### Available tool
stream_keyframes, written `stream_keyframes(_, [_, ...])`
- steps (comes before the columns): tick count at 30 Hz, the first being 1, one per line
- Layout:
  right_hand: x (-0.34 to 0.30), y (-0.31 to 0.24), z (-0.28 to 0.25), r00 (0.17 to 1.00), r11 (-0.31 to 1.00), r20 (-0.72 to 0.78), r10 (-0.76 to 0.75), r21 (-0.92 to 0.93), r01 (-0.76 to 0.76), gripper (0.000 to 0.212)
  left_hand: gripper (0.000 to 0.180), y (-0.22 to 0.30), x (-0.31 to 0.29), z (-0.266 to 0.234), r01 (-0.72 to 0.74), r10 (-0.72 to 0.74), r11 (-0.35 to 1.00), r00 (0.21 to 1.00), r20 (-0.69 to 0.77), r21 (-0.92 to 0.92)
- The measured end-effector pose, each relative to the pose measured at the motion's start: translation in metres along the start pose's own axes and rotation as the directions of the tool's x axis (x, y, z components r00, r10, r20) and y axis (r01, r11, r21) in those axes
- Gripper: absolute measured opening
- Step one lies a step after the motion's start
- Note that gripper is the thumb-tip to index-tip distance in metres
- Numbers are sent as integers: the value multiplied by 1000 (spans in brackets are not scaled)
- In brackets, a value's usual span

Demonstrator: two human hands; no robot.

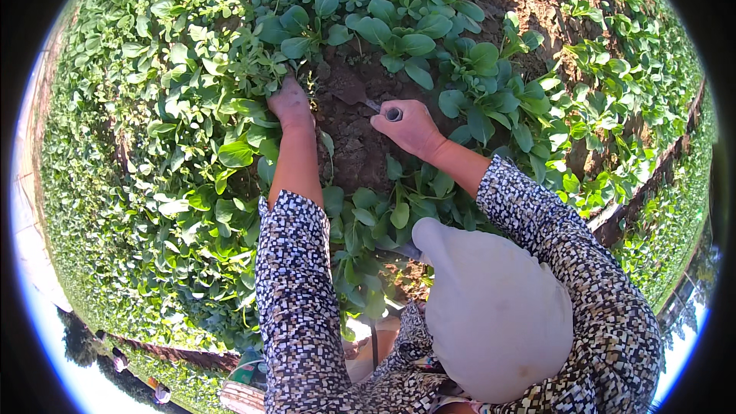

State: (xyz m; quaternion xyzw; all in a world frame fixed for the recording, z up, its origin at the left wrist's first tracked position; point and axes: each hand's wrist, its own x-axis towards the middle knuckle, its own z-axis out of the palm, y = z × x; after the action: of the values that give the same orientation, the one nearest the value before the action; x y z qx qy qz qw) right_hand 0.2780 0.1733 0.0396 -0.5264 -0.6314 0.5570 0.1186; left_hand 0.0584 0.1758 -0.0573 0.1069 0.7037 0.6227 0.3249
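Right hand (412,126) clenched on trowel (360,96), stiff, I hold by handle; left hand (290,103) grasping soft, fragile weeds (261,61) near base.

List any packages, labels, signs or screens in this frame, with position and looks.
None in view: only the leafy green plants, the bare soil, the left hand in the leaves and the right hand holding a small trowel.
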Motion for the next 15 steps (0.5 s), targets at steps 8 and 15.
stream_keyframes(8, [18,-17,11,986,966,-8,-164,-206,159,24,43,35,25,20,-484,404,607,871,280,630])
stream_keyframes(15, [42,-25,22,976,933,-8,-218,-297,206,23,37,41,44,19,-434,180,502,898,401,748])
